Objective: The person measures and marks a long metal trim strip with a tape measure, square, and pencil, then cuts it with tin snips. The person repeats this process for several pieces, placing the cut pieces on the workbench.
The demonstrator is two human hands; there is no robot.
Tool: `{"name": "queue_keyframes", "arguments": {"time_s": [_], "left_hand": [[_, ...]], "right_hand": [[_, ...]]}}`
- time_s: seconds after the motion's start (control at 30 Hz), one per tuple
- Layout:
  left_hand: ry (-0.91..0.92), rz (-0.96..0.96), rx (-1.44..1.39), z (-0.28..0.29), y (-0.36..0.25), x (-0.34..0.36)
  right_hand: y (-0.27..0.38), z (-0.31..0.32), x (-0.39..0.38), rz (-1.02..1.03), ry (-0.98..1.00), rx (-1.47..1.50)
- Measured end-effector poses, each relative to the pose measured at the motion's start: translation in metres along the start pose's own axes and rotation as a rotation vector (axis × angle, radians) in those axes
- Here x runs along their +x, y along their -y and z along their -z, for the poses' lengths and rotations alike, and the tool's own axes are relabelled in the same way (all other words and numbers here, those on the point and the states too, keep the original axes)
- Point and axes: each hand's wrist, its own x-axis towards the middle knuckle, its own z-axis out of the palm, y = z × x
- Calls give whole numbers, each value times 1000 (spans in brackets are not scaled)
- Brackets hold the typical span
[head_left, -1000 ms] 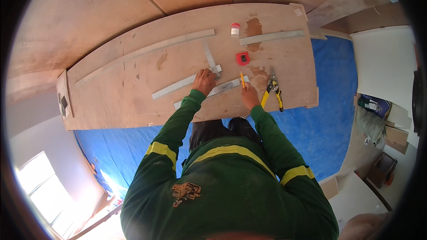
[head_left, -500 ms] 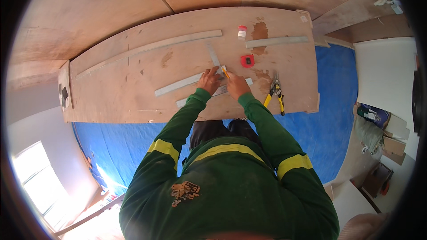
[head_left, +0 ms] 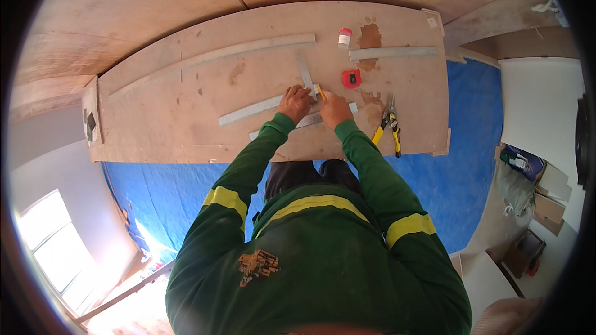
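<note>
My left hand (head_left: 295, 103) is closed with curled fingers over a grey metal strip (head_left: 251, 110) on the board, at the foot of a small try square (head_left: 305, 69). The square's thin blade points away from me, and its lower part is partly hidden by my fingers. Pinched in my right hand (head_left: 336, 109) is a yellow-orange pencil (head_left: 321, 92), its tip beside the square and the strip's end. A second metal strip (head_left: 308, 120) lies nearer me, partly under my hands.
Right of my hands lie a red tape measure (head_left: 351, 79) and yellow-handled snips (head_left: 389, 125). Farther off are a red-capped white bottle (head_left: 344, 38), a short strip (head_left: 393, 53) and a long strip (head_left: 214, 62). Blue sheeting (head_left: 475, 124) covers the floor around the wooden board (head_left: 149, 130).
The view has shifted slightly, so the board sits a little higher and to the right. Both hands stay at the strip and square, the pencil still in my right hand.
</note>
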Motion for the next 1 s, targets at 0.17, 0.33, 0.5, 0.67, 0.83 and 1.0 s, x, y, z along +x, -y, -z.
{"name": "queue_keyframes", "arguments": {"time_s": [0.17, 0.33, 0.5, 0.67, 0.83, 1.0], "left_hand": [[100, -72, -61, 5, 18, 0], [63, -109, -77, 5, 22, 1], [60, -101, -80, 5, 21, 0], [125, -51, -106, 6, 20, 0], [52, -92, -122, 5, 21, -2], [9, -111, -69, -1, 21, -3]], "right_hand": [[-10, 7, -4, 29, 6, 26], [1, 10, 4, 52, 55, -56], [10, 18, -4, 22, 182, -178], [12, 29, -8, 49, 130, -232], [28, 20, 1, 22, 47, -208], [11, 33, -33, -120, 255, -258]]}}
